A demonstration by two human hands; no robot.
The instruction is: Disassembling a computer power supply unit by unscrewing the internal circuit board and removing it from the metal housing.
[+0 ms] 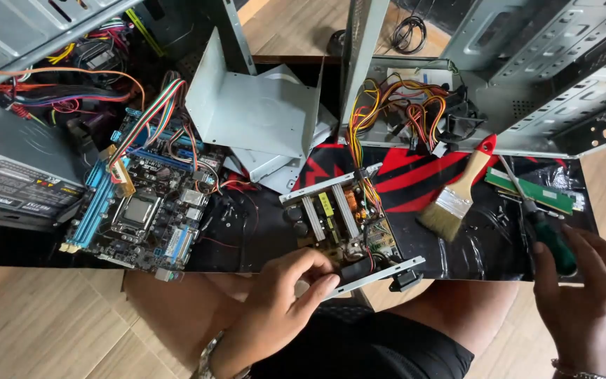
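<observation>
Nearby — paintbrush (457, 193), motherboard (138, 214) — flank the open power supply (345, 224).

A rectangular label (19, 188), black with white print and a pale band along its lower edge, is seen on the grey power supply box (15, 151), which lies just left of the blue motherboard (138, 210). A small yellow sticker (326, 203), narrow and upright, is found on the open circuit board (341, 224), well to the right of the motherboard. No packages, signs or screens are shown.
</observation>
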